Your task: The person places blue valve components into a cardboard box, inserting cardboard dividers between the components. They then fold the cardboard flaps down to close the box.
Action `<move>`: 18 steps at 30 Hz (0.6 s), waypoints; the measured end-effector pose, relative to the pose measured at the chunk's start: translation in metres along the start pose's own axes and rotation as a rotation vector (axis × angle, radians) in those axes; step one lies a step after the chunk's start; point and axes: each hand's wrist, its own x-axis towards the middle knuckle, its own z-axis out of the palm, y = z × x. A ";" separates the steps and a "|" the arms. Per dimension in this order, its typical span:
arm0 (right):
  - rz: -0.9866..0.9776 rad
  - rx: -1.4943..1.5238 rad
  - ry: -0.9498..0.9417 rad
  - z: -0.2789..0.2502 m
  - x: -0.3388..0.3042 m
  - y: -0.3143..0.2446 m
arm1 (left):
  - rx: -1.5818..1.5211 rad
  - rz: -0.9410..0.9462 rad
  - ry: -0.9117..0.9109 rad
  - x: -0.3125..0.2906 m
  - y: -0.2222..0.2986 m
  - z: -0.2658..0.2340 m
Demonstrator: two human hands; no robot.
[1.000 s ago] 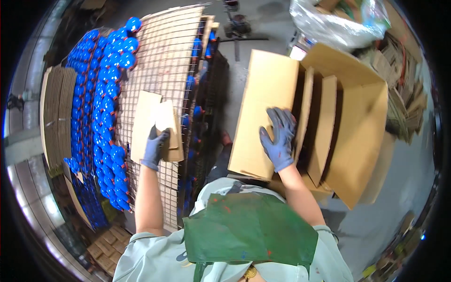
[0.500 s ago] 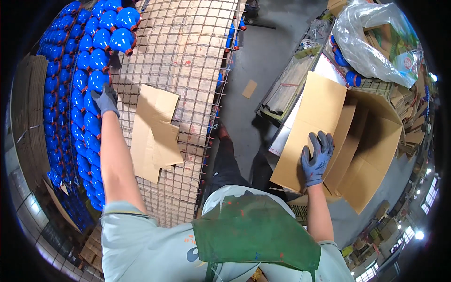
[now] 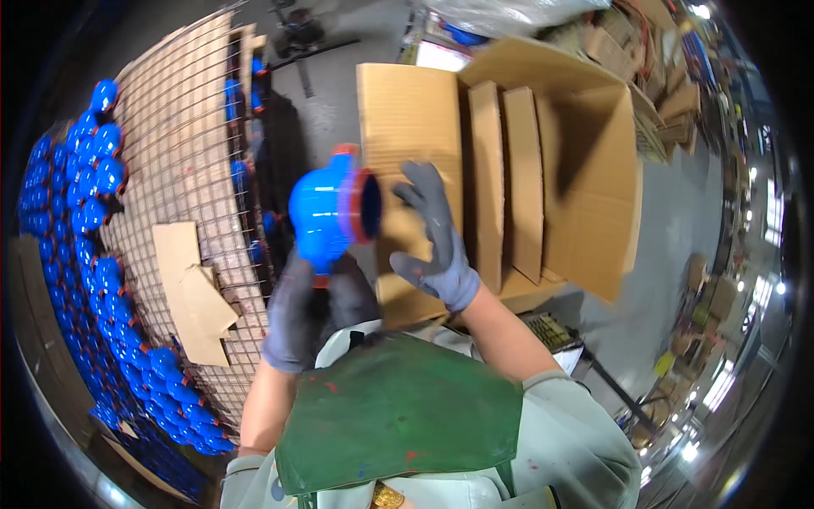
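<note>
A glossy blue pipe fitting (image 3: 318, 212) with red-rimmed ends and a purple band is raised in front of me. My left hand (image 3: 292, 318), in a grey glove and blurred by motion, is closed around its lower end. The wide round opening of the fitting faces right. My right hand (image 3: 441, 242), gloved too, has its fingers apart and holds nothing. It is between the fitting and the open cardboard box (image 3: 589, 178), over the box's left flap (image 3: 411, 110). Two upright cardboard dividers (image 3: 486, 178) stand inside the box.
On the left, a wire-mesh rack (image 3: 170, 119) over boards carries rows of blue fittings (image 3: 110, 174). Flat cardboard pieces (image 3: 191, 297) lie on the mesh. Clear plastic sheeting (image 3: 517, 13) is behind the box; scrap cardboard (image 3: 682, 93) is piled at the far right.
My left hand has left the rack with a blue fitting and come to the middle. My right hand has lifted off the box flap. The view has turned right, toward the box.
</note>
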 end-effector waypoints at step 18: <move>-0.178 -0.593 0.046 -0.174 -0.029 -0.028 | 2.491 0.418 -0.630 0.199 -0.227 0.103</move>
